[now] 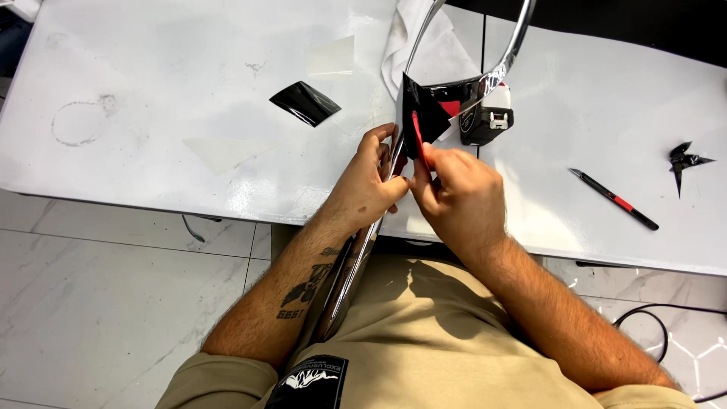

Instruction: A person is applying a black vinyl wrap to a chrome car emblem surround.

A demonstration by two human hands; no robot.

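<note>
My left hand (pixel 369 178) is clamped around the chrome trim piece (pixel 356 265) at the frame's centre, its lower end hidden against my lap and its upper loop cut off at the top edge. My right hand (pixel 454 193) pinches a red squeegee (pixel 417 136), I think, pressing black film (pixel 424 113) on the trim; my fingertips hide the contact.

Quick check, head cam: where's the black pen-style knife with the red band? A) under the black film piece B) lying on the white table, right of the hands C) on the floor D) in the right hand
B: the pen knife lies on the white table, to the right of the right hand, touched by neither hand.
</note>
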